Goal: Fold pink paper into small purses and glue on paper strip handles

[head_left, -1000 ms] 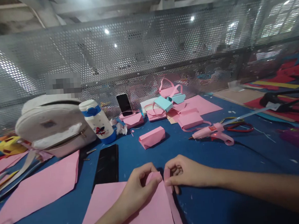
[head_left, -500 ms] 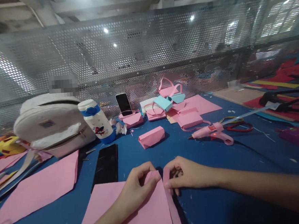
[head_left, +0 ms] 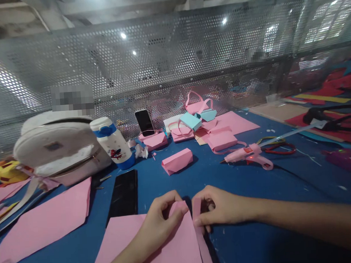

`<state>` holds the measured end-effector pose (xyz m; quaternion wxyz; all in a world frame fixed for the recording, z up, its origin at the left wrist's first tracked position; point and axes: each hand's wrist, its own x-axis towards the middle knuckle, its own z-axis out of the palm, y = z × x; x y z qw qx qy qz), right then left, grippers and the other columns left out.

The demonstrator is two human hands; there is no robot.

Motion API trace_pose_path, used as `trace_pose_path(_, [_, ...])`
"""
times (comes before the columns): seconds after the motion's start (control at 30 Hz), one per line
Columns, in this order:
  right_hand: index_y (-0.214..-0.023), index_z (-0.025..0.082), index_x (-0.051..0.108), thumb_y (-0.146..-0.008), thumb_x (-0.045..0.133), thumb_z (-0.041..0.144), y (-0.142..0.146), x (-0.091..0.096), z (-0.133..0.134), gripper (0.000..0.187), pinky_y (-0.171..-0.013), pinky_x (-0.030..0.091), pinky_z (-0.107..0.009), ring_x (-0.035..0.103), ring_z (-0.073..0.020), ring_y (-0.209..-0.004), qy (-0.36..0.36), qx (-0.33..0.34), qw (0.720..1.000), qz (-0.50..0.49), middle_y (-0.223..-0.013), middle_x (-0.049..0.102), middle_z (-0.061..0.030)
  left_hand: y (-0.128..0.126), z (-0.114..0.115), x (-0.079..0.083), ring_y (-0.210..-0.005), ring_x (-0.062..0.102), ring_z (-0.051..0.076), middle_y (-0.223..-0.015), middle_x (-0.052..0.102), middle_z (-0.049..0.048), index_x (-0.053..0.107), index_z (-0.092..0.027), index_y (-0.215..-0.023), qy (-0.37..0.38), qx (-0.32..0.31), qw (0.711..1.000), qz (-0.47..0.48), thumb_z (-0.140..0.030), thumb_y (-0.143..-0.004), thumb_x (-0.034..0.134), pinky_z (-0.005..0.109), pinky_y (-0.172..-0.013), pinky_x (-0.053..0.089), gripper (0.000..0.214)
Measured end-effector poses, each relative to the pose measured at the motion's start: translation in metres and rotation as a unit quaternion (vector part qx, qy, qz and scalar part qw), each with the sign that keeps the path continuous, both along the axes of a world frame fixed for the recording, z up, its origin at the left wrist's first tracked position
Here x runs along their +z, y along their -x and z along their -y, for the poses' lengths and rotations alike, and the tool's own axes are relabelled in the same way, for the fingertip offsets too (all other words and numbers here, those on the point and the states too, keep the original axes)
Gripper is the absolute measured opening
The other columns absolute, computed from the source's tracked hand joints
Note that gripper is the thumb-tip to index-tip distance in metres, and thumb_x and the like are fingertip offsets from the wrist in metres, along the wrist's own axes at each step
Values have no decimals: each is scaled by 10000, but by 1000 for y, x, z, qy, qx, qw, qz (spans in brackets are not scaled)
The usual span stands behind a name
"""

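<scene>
A large pink paper sheet (head_left: pixel 168 250) lies at the front of the blue table. My left hand (head_left: pixel 166 214) grips its upper right corner between thumb and fingers. Along the sheet's right edge runs a narrow pink paper strip (head_left: pixel 204 251), and my right hand (head_left: pixel 213 207) pinches the strip's upper end. Lower down, the strip lies close against the sheet; whether it is still joined there I cannot tell. Beyond my hands sits a small folded pink paper box (head_left: pixel 177 161). A black phone (head_left: pixel 122 193) lies flat, partly beside the sheet's top edge.
To the right lies a pink glue gun (head_left: pixel 246 154) with a glue stick and cable, near red-handled scissors (head_left: pixel 280 148). Finished-looking pink paper bags (head_left: pixel 222 138) are grouped behind. On the left stand a bottle (head_left: pixel 113 144), a white backpack (head_left: pixel 62 147) and more pink sheets (head_left: pixel 46 220).
My right hand's fingers have shifted slightly at the strip's upper end, which leans a little more to the right. My left hand keeps its hold on the sheet.
</scene>
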<state>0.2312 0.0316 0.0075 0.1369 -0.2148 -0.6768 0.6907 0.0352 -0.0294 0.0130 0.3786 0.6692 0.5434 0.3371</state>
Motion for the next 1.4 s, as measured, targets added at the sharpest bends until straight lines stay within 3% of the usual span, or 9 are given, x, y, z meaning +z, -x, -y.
trace_pose_path(0.57, [-735, 107, 688, -674, 839, 440, -2, 2, -1, 371, -557, 473, -198, 581, -103, -559, 3, 25, 1000, -4, -653, 651, -13, 4, 1, -3, -622, 378, 118, -647, 439, -40, 486, -181, -678, 0, -2, 1000, 14, -413, -900, 536, 227, -565, 287, 325])
trace_pose_path(1.13, [-723, 120, 678, -678, 838, 339, -1, 0, 1, 275, -548, 463, -187, 585, -95, -563, 33, 10, 999, -13, -653, 664, -3, 4, 1, -5, -619, 397, 114, -646, 455, -42, 502, -178, -685, -4, 6, 1000, 9, -413, -913, 530, 218, -559, 301, 328])
trace_pose_path(1.4, [-745, 114, 712, -717, 790, 282, -3, -1, -2, 187, -548, 417, -181, 543, -87, -570, 4, 18, 1000, 4, -628, 624, 19, 4, 0, -6, -628, 414, 116, -650, 474, -40, 507, -179, -685, -6, 7, 1000, 1, -369, -903, 536, 217, -571, 315, 291])
